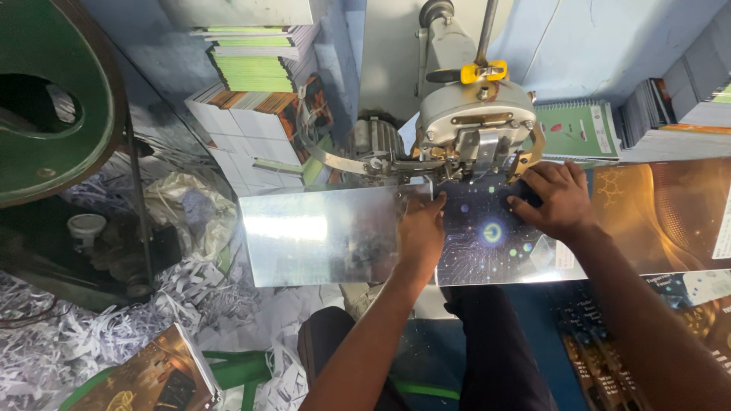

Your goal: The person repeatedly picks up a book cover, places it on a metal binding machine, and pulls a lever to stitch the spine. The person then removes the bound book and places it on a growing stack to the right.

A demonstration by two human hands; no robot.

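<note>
The person's dark-trousered knees (487,358) fill the bottom of the view, with two bare forearms reaching up and away from them. The left hand (421,232) lies flat, fingers together and extended, pressing on the left edge of a glossy dark-blue printed cover sheet with glowing circuit patterns (487,243). The right hand (554,199) rests spread on the sheet's upper right part, fingertips curled close under the machine head; neither hand grips anything, both simply hold the sheet down. The sheet lies on a shiny flat metal worktop (320,236), its top edge pushed beneath a grey round-bodied metal machine with a yellow clamp on its shaft (476,114). To do this well, the sheet's edge should probably sit square under the head, with fingers kept clear of it. Shredded white paper trimmings (114,320) heap on the floor at left, and stacks of green-edged spiral notebooks (255,68) stand behind.
</note>
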